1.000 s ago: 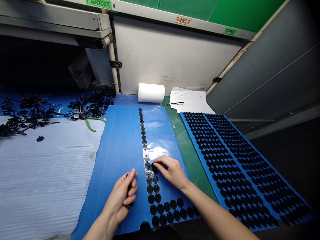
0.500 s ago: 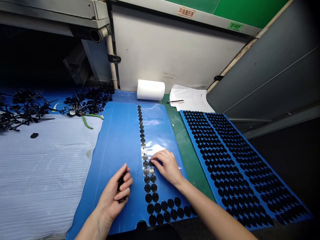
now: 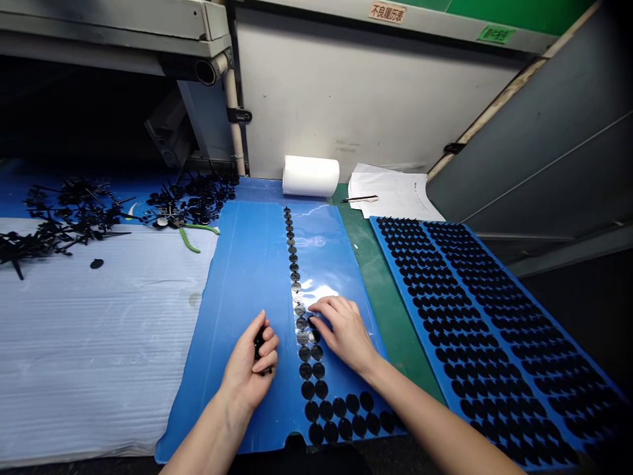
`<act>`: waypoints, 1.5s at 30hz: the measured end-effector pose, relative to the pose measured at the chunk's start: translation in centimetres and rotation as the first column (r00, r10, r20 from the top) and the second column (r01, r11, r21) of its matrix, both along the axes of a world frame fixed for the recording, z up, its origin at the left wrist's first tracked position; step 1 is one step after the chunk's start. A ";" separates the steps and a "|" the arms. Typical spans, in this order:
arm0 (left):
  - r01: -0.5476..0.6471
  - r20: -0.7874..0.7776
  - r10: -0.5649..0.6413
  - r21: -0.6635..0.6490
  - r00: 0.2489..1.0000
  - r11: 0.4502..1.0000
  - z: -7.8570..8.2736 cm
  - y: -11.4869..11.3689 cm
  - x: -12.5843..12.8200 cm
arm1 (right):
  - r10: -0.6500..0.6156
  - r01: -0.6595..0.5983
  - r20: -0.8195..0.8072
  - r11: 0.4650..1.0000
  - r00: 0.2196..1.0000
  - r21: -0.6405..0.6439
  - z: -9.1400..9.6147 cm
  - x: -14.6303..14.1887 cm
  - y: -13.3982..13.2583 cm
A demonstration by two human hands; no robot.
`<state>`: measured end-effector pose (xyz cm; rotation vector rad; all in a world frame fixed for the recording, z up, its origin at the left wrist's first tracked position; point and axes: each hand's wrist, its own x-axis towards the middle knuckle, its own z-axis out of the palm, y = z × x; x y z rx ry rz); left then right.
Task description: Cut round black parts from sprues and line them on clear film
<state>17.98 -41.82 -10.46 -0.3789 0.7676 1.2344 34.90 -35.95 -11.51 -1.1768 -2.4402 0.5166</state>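
Observation:
My left hand is curled shut round a small stack of black discs, resting on the blue sheet. My right hand lies on the sheet with fingertips pressed on a black disc at the top of the second column. A single column of black discs runs up the sheet's middle. More discs lie in short rows near the front edge. A clear film covers the sheet's right half.
Two blue trays packed with black discs lie to the right. A white roll, papers with a pen, green-handled cutters and black plastic sprues sit behind. White foam covers the left.
My right hand has slid slightly up the disc column. My left hand has stayed curled on its discs. The view has shifted a little to the left.

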 end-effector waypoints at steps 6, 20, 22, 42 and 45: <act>-0.025 -0.070 0.024 -0.022 0.997 0.999 -0.3 0.7 0.6 | 0.525 -0.523 -0.194 0.850 0.829 0.066 2.5 -2.0 -2.9; 0.023 -0.322 -0.012 0.031 0.947 0.999 -0.1 -1.2 2.4 | 0.164 -0.234 -0.413 0.964 0.896 -0.125 1.8 -1.7 -3.0; 0.106 -0.365 -0.057 0.115 0.929 0.988 0.2 -1.9 2.8 | -0.028 -0.076 -0.441 0.973 0.897 -0.216 1.6 -1.6 -3.2; 0.515 -0.466 -0.359 0.265 0.809 0.815 -0.4 -2.4 3.9 | -0.023 -0.147 -0.378 0.897 0.926 -0.416 2.8 0.5 -3.6; 0.528 -0.432 -0.398 0.240 0.810 0.815 -0.4 -2.2 4.0 | 0.012 -0.204 -0.397 0.872 0.918 -0.445 2.5 0.8 -2.0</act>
